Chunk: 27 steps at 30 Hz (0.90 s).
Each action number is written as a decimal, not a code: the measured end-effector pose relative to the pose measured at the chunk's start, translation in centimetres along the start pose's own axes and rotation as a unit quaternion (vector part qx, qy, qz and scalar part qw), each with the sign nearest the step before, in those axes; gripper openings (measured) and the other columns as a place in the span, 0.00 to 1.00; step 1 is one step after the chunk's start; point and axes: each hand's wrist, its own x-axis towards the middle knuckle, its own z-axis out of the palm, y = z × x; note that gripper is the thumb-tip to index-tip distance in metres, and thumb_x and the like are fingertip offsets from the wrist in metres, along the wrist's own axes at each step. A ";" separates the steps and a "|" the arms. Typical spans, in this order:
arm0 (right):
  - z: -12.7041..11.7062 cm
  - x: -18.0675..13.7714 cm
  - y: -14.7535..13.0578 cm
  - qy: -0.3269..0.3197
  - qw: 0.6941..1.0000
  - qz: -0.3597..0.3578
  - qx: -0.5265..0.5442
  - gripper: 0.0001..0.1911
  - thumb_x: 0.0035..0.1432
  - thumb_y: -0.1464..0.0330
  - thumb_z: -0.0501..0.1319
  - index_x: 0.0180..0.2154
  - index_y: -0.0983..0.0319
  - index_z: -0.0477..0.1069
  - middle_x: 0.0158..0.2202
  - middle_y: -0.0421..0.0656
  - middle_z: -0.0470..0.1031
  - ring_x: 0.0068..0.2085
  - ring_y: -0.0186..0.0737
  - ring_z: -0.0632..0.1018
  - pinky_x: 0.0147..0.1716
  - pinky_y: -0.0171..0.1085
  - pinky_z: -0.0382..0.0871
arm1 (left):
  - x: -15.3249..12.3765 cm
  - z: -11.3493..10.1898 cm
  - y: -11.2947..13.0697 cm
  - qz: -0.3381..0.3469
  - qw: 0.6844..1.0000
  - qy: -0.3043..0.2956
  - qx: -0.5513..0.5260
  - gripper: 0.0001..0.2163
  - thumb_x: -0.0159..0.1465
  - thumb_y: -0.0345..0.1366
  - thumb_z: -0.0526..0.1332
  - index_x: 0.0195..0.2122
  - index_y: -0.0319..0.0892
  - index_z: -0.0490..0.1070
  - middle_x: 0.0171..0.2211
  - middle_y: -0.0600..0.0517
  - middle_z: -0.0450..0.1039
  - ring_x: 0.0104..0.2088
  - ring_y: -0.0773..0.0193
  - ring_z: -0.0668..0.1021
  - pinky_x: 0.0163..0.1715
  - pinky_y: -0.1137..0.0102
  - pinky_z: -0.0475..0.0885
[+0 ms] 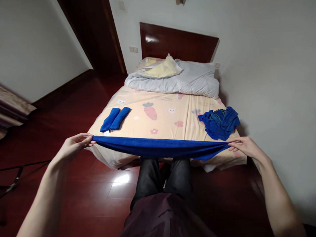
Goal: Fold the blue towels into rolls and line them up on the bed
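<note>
A blue towel (pixel 156 147) is stretched taut from side to side above the near edge of the bed. My left hand (pixel 79 143) pinches its left corner, and my right hand (pixel 243 146) pinches the right one. The upper edge runs nearly straight, while the cloth below sags and droops lower toward the right. Beyond it on the left lie two rolled blue towels (pixel 115 119), side by side, with a small white tag at the near end. To the right sits a crumpled heap of blue towels (pixel 220 123).
The bed (pixel 136 126) has a carrot-patterned sheet. A grey quilt (pixel 172 83) and a pale yellow pillow or cloth (pixel 164 68) lie near the dark wooden headboard (pixel 177 42). A black metal frame (pixel 15 178) stands at lower left, and a curtain (pixel 9 112) hangs at far left.
</note>
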 end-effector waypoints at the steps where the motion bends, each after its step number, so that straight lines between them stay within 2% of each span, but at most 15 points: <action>1: -0.1 0.5 -0.2 -0.009 1.000 0.004 0.002 0.20 0.53 0.62 0.75 0.42 0.71 0.83 0.29 0.57 0.83 0.30 0.47 0.86 0.32 0.38 0.81 | 0.5 0.1 0.0 -0.015 1.000 -0.017 0.014 0.38 0.38 0.61 0.79 0.41 0.36 0.78 0.30 0.47 0.81 0.30 0.59 0.82 0.29 0.68 0.81; 6: 0.3 5.6 -0.5 -0.047 0.998 0.037 -0.004 0.14 0.54 0.65 0.76 0.39 0.69 0.83 0.26 0.52 0.83 0.30 0.49 0.86 0.31 0.39 0.84 | 5.5 2.1 -1.0 -0.039 0.997 -0.060 0.005 0.37 0.37 0.61 0.80 0.39 0.37 0.76 0.33 0.47 0.81 0.35 0.58 0.84 0.45 0.62 0.83; 8: 1.0 8.8 -0.4 -0.039 0.998 0.049 -0.011 0.12 0.53 0.67 0.77 0.36 0.68 0.82 0.27 0.52 0.83 0.31 0.50 0.87 0.33 0.40 0.85 | 8.2 3.8 -1.3 -0.044 0.997 -0.068 -0.014 0.34 0.39 0.57 0.80 0.37 0.37 0.75 0.33 0.47 0.80 0.37 0.57 0.84 0.49 0.59 0.81; 10: 2.0 12.3 -0.3 -0.013 0.999 0.052 -0.008 0.11 0.50 0.68 0.78 0.33 0.67 0.82 0.28 0.51 0.84 0.31 0.49 0.87 0.36 0.40 0.86 | 11.1 5.7 -1.3 -0.056 0.996 -0.064 -0.013 0.28 0.43 0.52 0.81 0.34 0.37 0.74 0.31 0.47 0.79 0.36 0.58 0.84 0.49 0.58 0.81; 13: 3.2 17.3 -0.6 0.050 0.998 0.041 0.011 0.10 0.49 0.70 0.79 0.30 0.67 0.81 0.28 0.51 0.84 0.32 0.49 0.87 0.42 0.43 0.86 | 15.3 8.4 -0.2 -0.056 0.998 -0.009 -0.006 0.21 0.48 0.46 0.79 0.31 0.37 0.73 0.27 0.50 0.76 0.34 0.59 0.83 0.47 0.59 0.81; 16: 3.8 20.9 -1.3 0.138 0.990 -0.020 -0.003 0.09 0.53 0.68 0.77 0.33 0.67 0.82 0.30 0.52 0.85 0.36 0.50 0.88 0.47 0.47 0.85 | 18.9 10.1 1.6 0.008 0.996 0.086 -0.022 0.16 0.55 0.42 0.75 0.34 0.35 0.75 0.27 0.53 0.75 0.34 0.63 0.82 0.50 0.60 0.80; 18: 3.9 22.2 -1.7 0.202 0.975 -0.089 -0.020 0.10 0.58 0.66 0.73 0.39 0.67 0.83 0.36 0.53 0.86 0.40 0.50 0.88 0.50 0.47 0.83 | 20.8 10.5 2.6 0.072 0.988 0.135 -0.031 0.14 0.61 0.39 0.72 0.40 0.32 0.76 0.30 0.52 0.77 0.35 0.66 0.81 0.53 0.59 0.79; 21: 4.5 22.5 -1.7 0.268 0.945 -0.186 -0.020 0.13 0.63 0.67 0.67 0.46 0.67 0.83 0.46 0.54 0.85 0.48 0.50 0.86 0.54 0.45 0.81 | 22.8 10.6 2.6 0.166 0.972 0.162 -0.020 0.15 0.68 0.36 0.66 0.46 0.26 0.73 0.38 0.47 0.79 0.39 0.67 0.81 0.54 0.59 0.78; 24: 5.6 22.3 -0.3 0.284 0.927 -0.243 -0.033 0.13 0.65 0.67 0.64 0.47 0.66 0.82 0.51 0.52 0.84 0.51 0.47 0.85 0.57 0.44 0.80 | 23.5 10.5 0.6 0.208 0.963 0.167 0.036 0.15 0.71 0.35 0.62 0.49 0.25 0.73 0.44 0.43 0.80 0.42 0.66 0.81 0.54 0.61 0.78; 27: 7.5 22.4 3.0 0.275 0.926 -0.254 -0.047 0.13 0.65 0.67 0.63 0.46 0.64 0.83 0.52 0.51 0.83 0.51 0.47 0.85 0.56 0.45 0.81 | 23.1 10.6 -2.8 0.191 0.961 0.151 0.134 0.14 0.70 0.34 0.62 0.50 0.28 0.75 0.45 0.44 0.82 0.43 0.65 0.82 0.50 0.65 0.79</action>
